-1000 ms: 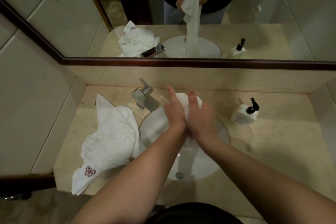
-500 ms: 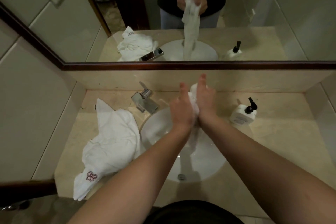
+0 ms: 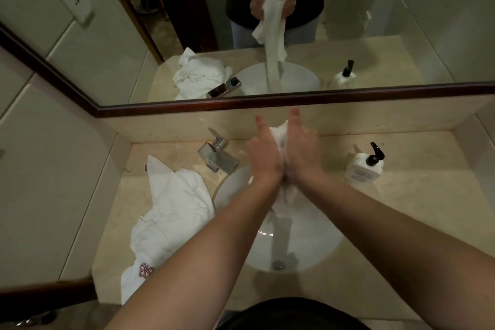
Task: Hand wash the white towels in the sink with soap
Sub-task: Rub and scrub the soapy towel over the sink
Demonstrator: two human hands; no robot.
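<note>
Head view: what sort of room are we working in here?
Most likely a bathroom, perhaps a hotel's: an oval sink set in a stone counter, a framed mirror above it, a pump soap bottle, and a monogrammed towel.

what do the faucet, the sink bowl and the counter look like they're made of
The square chrome faucet looks like polished metal: it shows mirror-bright reflections. The round white sink bowl looks like glazed ceramic, smooth with glossy highlights. The beige veined countertop looks like polished marble or similar stone, though it could be an imitation.
</note>
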